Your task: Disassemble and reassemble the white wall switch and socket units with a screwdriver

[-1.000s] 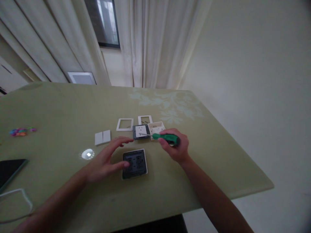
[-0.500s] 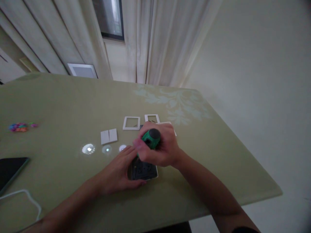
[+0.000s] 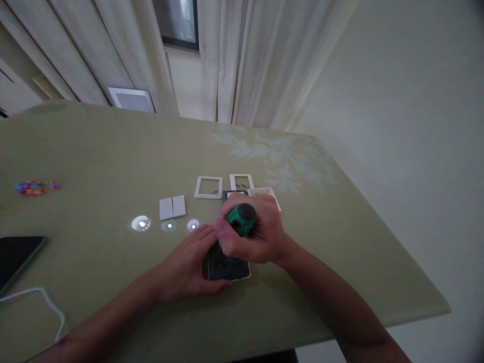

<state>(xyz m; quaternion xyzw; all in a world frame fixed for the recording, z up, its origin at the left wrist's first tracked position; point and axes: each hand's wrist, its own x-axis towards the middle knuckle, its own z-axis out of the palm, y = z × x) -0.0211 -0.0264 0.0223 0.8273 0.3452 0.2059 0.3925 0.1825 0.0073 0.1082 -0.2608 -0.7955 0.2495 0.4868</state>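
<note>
Standing by the table [image 3: 94, 151], I take the dark socket module [image 3: 230, 269] under the hands as the marker for everything else.

Far to its left, at the table's near edge, lies 1 loop of white cable [image 3: 56, 315]. Just beyond that is 1 flat black slab [image 3: 17, 252], a phone or tablet. Well left of the module and further back sits 1 small heap of bright, many-coloured bits [image 3: 32, 187].

The left hand [image 3: 185, 269] lies on the module's left edge. Its fingers are together on top and the thumb runs along the near side, pinning the module to the table.

Behind the module to the left are 2 plain white rocker plates [image 3: 172, 207], flat, rectangular and touching side by side. Straight behind it are 2 white square frames [image 3: 208, 187], open in the middle.

The right hand [image 3: 260, 239] is above the module with its fingers clamped round 1 screwdriver [image 3: 241, 221]. The tool has a green handle with a black cap and stands nearly upright. Its tip is hidden behind the fingers.

Just behind that hand 1 white plastic part [image 3: 269, 193] peeks out.

The module is rectangular, dark in the middle with a pale rim. Its markings are too dim to read. The tabletop is glossy olive with a pale leaf print far behind the module.
</note>
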